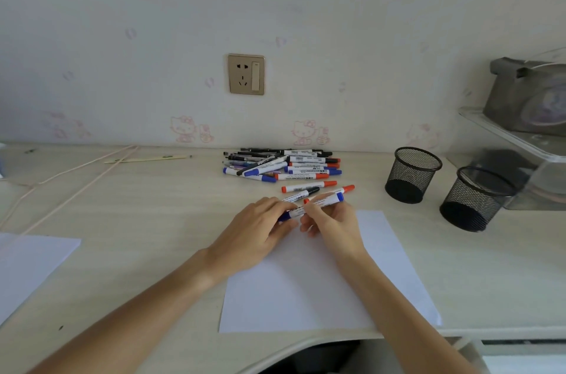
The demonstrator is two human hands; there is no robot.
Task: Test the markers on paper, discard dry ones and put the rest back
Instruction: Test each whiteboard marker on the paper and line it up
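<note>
Gripping blue marker (318, 203) in both hands: left (260, 229), right (332, 220) | over paper's (306, 291) far edge | mesh cups (412, 174) well right

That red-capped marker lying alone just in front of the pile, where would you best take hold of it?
Pinch the red-capped marker round the middle of its white barrel, coming straight down from above. It lies flat on the desk, apart from the pile, with bare surface along both long sides for fingertips.

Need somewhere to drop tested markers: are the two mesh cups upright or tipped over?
Upright. Both mesh cups stand on their bases, round rims facing up.
</note>
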